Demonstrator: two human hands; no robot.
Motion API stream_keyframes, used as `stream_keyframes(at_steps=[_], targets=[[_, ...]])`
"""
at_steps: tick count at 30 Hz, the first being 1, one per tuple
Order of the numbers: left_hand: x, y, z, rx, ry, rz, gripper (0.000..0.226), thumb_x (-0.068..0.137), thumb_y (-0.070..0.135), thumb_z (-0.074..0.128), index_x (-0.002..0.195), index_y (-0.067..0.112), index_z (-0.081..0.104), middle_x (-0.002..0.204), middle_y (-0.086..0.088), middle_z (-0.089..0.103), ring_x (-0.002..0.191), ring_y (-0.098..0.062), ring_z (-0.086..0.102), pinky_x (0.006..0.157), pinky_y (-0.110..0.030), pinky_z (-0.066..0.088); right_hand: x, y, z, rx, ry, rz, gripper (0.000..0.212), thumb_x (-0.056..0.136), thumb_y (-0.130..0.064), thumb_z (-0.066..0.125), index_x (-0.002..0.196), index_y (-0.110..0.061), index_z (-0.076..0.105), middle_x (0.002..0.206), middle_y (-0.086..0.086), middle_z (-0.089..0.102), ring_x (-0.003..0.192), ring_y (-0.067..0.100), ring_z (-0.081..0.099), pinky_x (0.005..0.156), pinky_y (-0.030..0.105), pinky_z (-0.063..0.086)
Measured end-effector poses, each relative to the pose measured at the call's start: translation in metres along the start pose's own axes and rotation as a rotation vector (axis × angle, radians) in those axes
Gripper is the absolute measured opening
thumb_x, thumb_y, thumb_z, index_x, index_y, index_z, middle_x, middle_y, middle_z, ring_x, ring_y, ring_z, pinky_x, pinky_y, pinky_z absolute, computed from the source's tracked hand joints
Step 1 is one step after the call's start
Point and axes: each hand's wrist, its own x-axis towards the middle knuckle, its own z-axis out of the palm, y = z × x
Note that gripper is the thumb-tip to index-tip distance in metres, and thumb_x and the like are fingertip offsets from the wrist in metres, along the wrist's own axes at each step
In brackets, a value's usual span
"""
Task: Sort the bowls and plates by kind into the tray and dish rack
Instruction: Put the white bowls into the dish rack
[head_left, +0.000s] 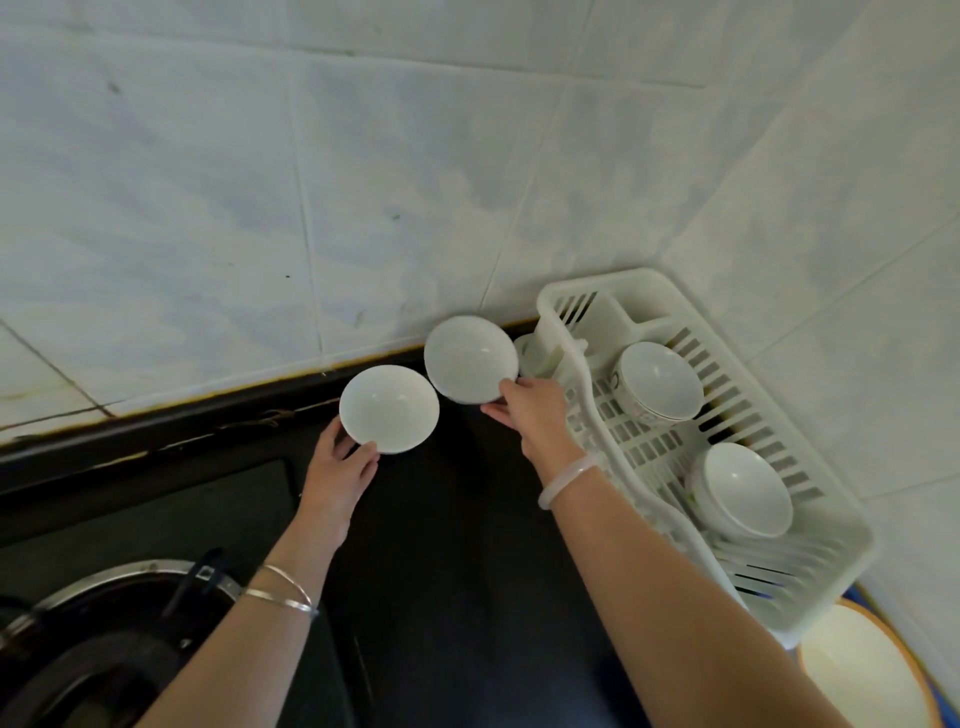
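Left hand (340, 457) pinches near rim of left bowl (388, 408); right hand (530, 413) grips right bowl (470, 358), both over dark counter (467, 519). Carry right into dish rack (587, 374); nest on matching bowls, apparently stacked

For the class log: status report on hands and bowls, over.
Left hand holds one white bowl, right hand another. Dish rack at right, two bowls inside. Nothing blocking it.
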Motion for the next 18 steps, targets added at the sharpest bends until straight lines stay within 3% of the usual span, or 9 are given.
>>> stream_keyframes(at_steps=[4, 8, 11, 15, 18], targets=[[0.002, 0.000, -0.001, 0.118, 0.007, 0.057, 0.060, 0.089, 0.004, 0.055, 0.141, 0.025, 0.034, 0.140, -0.004, 0.048, 0.127, -0.022, 0.047, 0.107, -0.041, 0.038, -0.016, -0.014, 0.013, -0.103, -0.115, -0.025, 0.019, 0.085, -0.005, 0.062, 0.072, -0.018, 0.057, 0.078, 0.008, 0.067, 0.070, 0.016, 0.069, 0.053, 0.018, 0.056], [0.001, 0.005, 0.001, 0.012, 0.024, 0.061, 0.047, 0.096, 0.019, 0.046, 0.141, 0.021, 0.036, 0.138, -0.007, 0.049, 0.117, -0.021, 0.051, 0.103, -0.035, 0.039, -0.021, -0.013, 0.031, -0.237, -0.132, -0.061, 0.021, 0.081, -0.006, 0.065, 0.063, -0.015, 0.059, 0.074, 0.011, 0.069, 0.072, 0.022, 0.072, 0.070, 0.032, 0.061], [0.001, 0.007, 0.001, -0.051, 0.058, 0.044, 0.046, 0.097, 0.030, 0.043, 0.141, 0.019, 0.037, 0.141, -0.008, 0.046, 0.125, -0.025, 0.048, 0.105, -0.035, 0.038, -0.022, -0.008, 0.042, -0.385, -0.124, -0.105, 0.021, 0.081, -0.009, 0.066, 0.063, -0.017, 0.059, 0.064, 0.004, 0.066, 0.069, 0.019, 0.072, 0.077, 0.037, 0.060], [0.003, 0.010, 0.001, -0.071, 0.077, 0.036, 0.044, 0.096, 0.031, 0.045, 0.138, 0.020, 0.041, 0.141, -0.007, 0.046, 0.127, -0.025, 0.045, 0.106, -0.037, 0.038, -0.025, -0.002, 0.049, -0.492, -0.126, -0.137, 0.006, 0.082, -0.013, 0.068, 0.078, -0.010, 0.064, 0.065, 0.001, 0.063, 0.073, 0.019, 0.072, 0.078, 0.037, 0.060], [0.005, 0.012, 0.003, -0.055, 0.097, 0.034, 0.047, 0.094, 0.024, 0.049, 0.140, 0.021, 0.039, 0.139, -0.006, 0.047, 0.126, -0.024, 0.047, 0.107, -0.039, 0.039, -0.026, 0.000, 0.051, -0.513, -0.118, -0.114, 0.013, 0.084, -0.013, 0.067, 0.093, -0.005, 0.066, 0.078, 0.008, 0.068, 0.077, 0.021, 0.072, 0.080, 0.036, 0.059]])
